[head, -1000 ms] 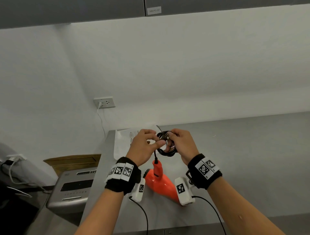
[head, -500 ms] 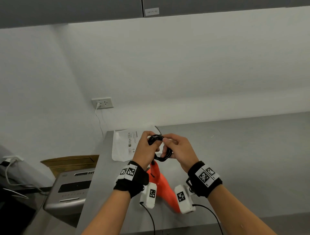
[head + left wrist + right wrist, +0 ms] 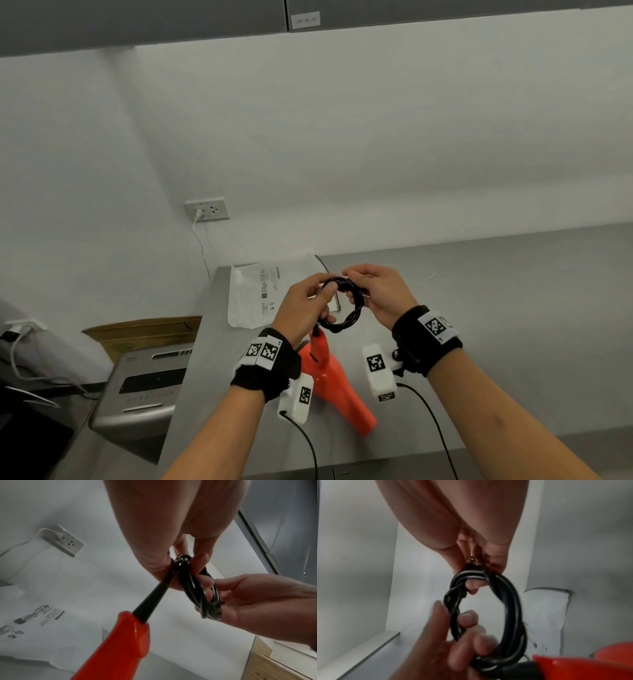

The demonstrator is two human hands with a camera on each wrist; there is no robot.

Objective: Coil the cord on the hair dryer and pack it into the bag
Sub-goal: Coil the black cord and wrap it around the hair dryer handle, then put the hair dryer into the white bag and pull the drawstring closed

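Note:
An orange hair dryer (image 3: 334,383) lies on the grey counter (image 3: 496,308), its handle (image 3: 120,642) pointing up toward my hands. Its black cord (image 3: 344,305) is wound into a small ring held above the handle. My left hand (image 3: 323,298) pinches the ring's left side just above the black strain relief (image 3: 150,601). At the ring's top and right side my right hand (image 3: 356,284) grips it, with the plug (image 3: 471,562) between its fingers. The white bag (image 3: 263,291) lies flat on the counter behind my hands.
A wall outlet (image 3: 207,208) with a white plug in it sits above the counter's left end. Left of the counter stand a silver machine (image 3: 144,387) and a cardboard box (image 3: 144,330). Grey cabinets (image 3: 308,13) hang overhead.
My left hand has shifted right and turned around the coil. The right hand's fingers have moved to the top of the ring. The coil looks rounder and tighter.

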